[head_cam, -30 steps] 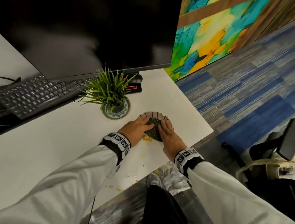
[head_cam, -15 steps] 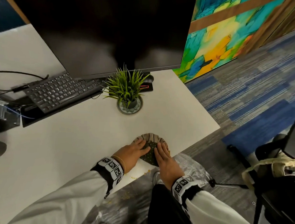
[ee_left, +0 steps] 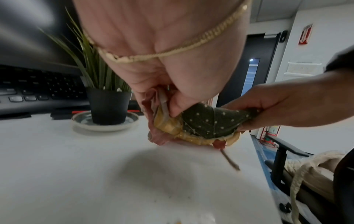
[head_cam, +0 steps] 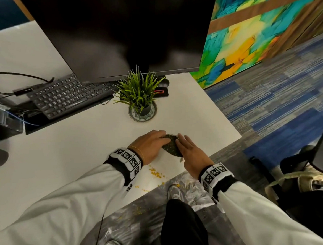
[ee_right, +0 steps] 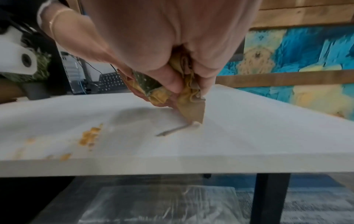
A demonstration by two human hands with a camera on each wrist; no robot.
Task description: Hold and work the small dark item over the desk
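The left hand (head_cam: 150,144) and right hand (head_cam: 192,154) are now pinching the dotted cloth (head_cam: 171,146) folded between curled fingers, where a second ago it was lying flat under their palms. It is lifting off the desk (head_cam: 81,156) near the front edge, so the crumbs (head_cam: 155,172) beside it are being left uncovered.

Even indoor light, moderately bright. Soft shadow on the surface (ee_left: 172,166) just below the fingers (ee_left: 173,106), and both wrist views are motion-blurred there. Head view bows at the edges; monitor (head_cam: 114,33) shows dull glare.

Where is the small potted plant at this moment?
In the head view the potted plant stands on a saucer on the white desk, below the monitor, right of the keyboard.
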